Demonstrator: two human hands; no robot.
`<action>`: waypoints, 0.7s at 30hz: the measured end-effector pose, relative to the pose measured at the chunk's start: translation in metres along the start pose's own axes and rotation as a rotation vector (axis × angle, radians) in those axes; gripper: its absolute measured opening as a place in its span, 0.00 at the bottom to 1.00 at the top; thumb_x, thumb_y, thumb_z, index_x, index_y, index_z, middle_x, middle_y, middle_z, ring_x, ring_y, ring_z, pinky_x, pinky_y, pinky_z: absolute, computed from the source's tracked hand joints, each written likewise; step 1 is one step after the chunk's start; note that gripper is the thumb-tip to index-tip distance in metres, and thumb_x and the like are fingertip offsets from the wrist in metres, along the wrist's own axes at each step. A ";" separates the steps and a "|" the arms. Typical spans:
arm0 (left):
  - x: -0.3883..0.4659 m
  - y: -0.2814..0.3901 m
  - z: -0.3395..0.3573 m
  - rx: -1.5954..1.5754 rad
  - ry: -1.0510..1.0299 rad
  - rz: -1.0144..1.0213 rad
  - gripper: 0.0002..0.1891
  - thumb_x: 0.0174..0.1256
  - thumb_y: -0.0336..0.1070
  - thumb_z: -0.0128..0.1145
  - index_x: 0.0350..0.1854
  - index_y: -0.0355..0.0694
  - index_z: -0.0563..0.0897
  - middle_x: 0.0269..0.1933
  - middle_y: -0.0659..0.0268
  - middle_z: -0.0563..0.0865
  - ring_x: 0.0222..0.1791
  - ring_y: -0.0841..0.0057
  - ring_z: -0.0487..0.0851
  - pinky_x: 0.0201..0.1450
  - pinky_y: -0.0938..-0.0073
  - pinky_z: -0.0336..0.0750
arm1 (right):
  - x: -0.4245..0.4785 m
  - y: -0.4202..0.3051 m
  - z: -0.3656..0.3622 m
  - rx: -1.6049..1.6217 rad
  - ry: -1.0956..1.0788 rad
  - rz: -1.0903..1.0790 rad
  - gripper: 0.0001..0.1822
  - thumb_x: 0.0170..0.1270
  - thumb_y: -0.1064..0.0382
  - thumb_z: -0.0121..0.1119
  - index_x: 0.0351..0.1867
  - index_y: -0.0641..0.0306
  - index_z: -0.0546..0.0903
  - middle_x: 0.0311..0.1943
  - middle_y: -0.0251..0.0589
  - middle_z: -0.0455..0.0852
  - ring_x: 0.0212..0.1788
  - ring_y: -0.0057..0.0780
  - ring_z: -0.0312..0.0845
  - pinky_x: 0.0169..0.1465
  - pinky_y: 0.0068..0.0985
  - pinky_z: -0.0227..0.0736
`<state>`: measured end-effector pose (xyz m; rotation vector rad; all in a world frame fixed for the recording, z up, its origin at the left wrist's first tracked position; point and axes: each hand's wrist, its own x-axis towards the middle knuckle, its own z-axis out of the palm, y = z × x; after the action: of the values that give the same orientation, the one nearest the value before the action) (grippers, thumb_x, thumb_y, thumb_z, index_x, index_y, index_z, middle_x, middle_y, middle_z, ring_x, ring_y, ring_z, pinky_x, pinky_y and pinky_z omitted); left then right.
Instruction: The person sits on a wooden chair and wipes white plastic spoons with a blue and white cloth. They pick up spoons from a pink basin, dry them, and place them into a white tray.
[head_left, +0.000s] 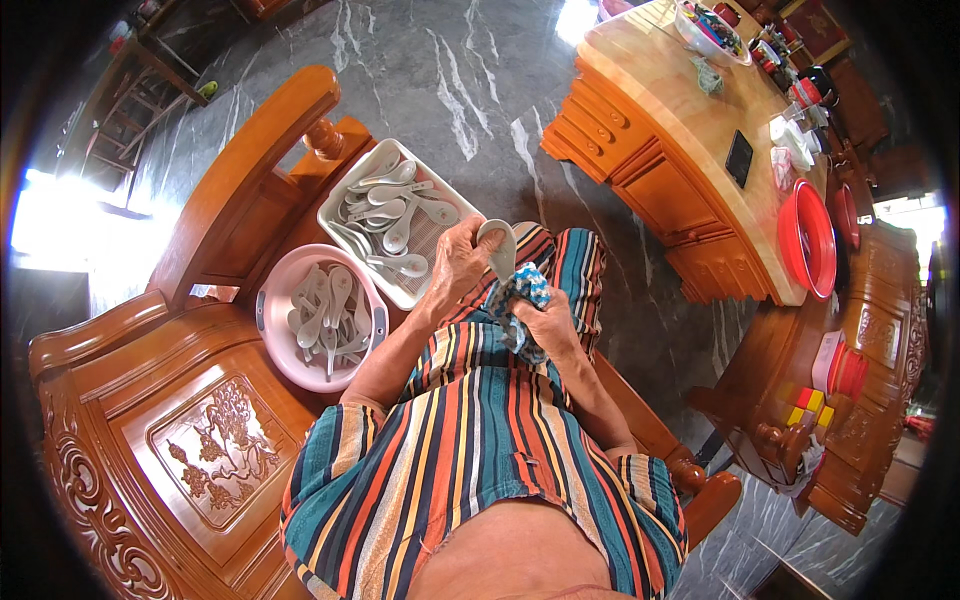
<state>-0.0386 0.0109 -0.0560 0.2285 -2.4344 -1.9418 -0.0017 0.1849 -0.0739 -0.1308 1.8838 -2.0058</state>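
Observation:
My left hand (459, 259) holds a white ceramic soup spoon (501, 251) by its bowl end, thumb inside it, above my lap. In my right hand (547, 319) is a bunched blue, white and grey knitted cloth (517, 300), which meets the lower end of the spoon. To the left of my hands, a white rectangular plastic basket (345, 180) holds many ceramic spoons with small printed flowers, lying in a loose pile. Nearer to me, a round pink plastic basin (281, 360) with grey handles holds another heap of such spoons.
The basket and basin rest on the carved wooden bench (217, 450) where I sit. Across the marbled floor stands a wooden cabinet (652, 180) with a phone (739, 159), a red basin (787, 232) and a bowl of small items (712, 34) on top. Another carved bench (862, 420) is at right.

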 end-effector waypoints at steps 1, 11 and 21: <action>0.001 -0.002 -0.001 -0.002 0.014 0.026 0.10 0.64 0.39 0.60 0.32 0.36 0.80 0.24 0.71 0.79 0.27 0.85 0.74 0.30 0.79 0.69 | -0.001 -0.002 0.000 -0.004 -0.006 0.009 0.01 0.57 0.71 0.57 0.30 0.63 0.80 0.21 0.19 0.73 0.23 0.09 0.65 0.26 0.15 0.62; -0.003 -0.009 0.009 -0.068 0.015 0.087 0.11 0.65 0.39 0.59 0.32 0.34 0.79 0.23 0.64 0.79 0.25 0.81 0.74 0.30 0.74 0.70 | 0.000 -0.006 -0.001 0.037 0.011 0.058 0.01 0.56 0.71 0.58 0.28 0.63 0.80 0.22 0.21 0.75 0.22 0.09 0.67 0.26 0.14 0.63; -0.014 -0.014 0.023 0.012 -0.094 0.145 0.11 0.68 0.40 0.57 0.33 0.35 0.79 0.24 0.70 0.77 0.26 0.85 0.70 0.30 0.79 0.69 | 0.008 -0.005 -0.004 0.127 0.074 0.103 0.01 0.56 0.72 0.57 0.29 0.65 0.79 0.23 0.23 0.77 0.23 0.11 0.70 0.28 0.14 0.67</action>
<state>-0.0255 0.0320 -0.0740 -0.0391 -2.4427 -1.9189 -0.0110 0.1861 -0.0713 0.0746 1.7620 -2.0782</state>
